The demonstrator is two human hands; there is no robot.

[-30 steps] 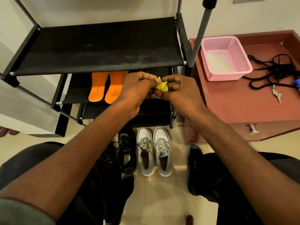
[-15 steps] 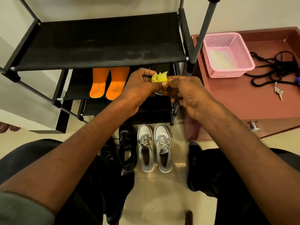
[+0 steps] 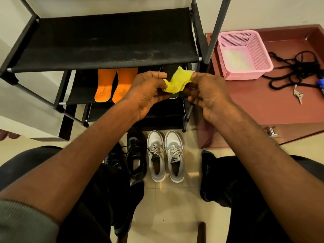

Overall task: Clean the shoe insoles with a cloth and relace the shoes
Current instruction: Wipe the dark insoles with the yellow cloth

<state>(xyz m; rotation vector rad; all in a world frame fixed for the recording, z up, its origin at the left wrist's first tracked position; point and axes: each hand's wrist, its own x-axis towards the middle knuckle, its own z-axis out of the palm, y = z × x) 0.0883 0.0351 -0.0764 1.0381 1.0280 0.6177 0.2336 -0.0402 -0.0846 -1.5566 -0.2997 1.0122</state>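
We hold the yellow cloth [image 3: 177, 79] between both hands, stretched in the air in front of the shoe rack [image 3: 105, 41]. Our left hand [image 3: 149, 92] pinches its lower left corner between thumb and curled fingers; our right hand [image 3: 205, 92] pinches the upper right edge the same way, the rest of its fingers bent inward. Neither hand is spread flat. We judge this pull is meant to open the bunched cloth into a wiping face before it meets an insole.

The two orange insoles [image 3: 115, 86] lie side by side on the rack's lower shelf, at nine o'clock from our left hand, close enough to reach. At six o'clock, on the floor tiles, stand the grey-and-white shoes [image 3: 165, 155] with laces in place, and the black shoes [image 3: 135, 151] just left of them (loosened, it seems). At three o'clock, on the red cabinet [image 3: 263, 106], black laces [image 3: 296, 69] lie tangled beside a pink basket [image 3: 243, 55] and keys [image 3: 298, 94].
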